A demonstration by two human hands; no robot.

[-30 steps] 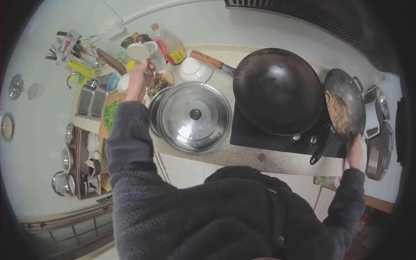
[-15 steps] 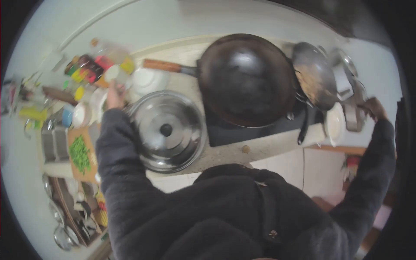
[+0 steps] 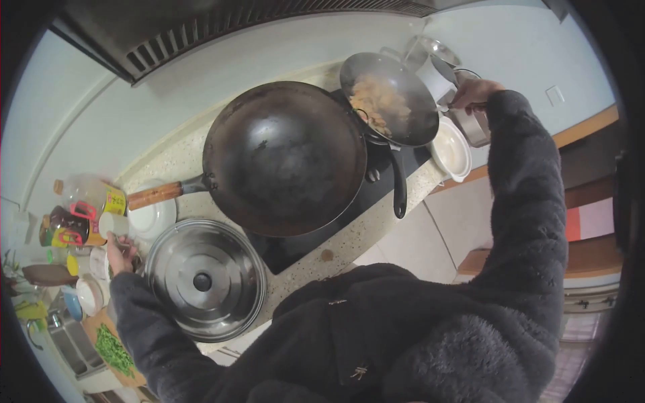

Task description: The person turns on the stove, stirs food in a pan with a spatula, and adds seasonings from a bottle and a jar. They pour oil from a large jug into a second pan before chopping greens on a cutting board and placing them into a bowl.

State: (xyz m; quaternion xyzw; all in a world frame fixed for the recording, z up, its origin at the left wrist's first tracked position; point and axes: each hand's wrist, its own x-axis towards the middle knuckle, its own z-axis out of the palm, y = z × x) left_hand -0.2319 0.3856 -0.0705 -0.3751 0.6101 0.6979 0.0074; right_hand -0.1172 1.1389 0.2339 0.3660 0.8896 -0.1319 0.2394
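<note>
My right hand (image 3: 474, 95) is closed at the far right of the counter, just past the rim of a dark frying pan (image 3: 420, 111). A small pale tip shows by its fingers, but what they hold is unclear. Brownish-orange food pieces (image 3: 379, 101) lie in that pan, under a light haze. Just below the hand are a square metal container (image 3: 471, 127) and a white bowl (image 3: 450, 149). At the left, my left hand (image 3: 121, 255) has curled fingers beside a white cylindrical container (image 3: 113, 224) and some bowls. Whatever it grips is too small to make out.
A large dark wok (image 3: 285, 158) with a wooden handle (image 3: 156, 195) covers much of the black cooktop (image 3: 295, 250). A domed steel lid (image 3: 205, 279) sits nearer me. Further left are bottles (image 3: 70, 225), chopped greens (image 3: 113, 349) and a sink (image 3: 77, 342).
The camera view has turned to the right, shifting the wok, lid and bottles left and down. My right hand has come closer to the frying pan. My left hand remains among the containers.
</note>
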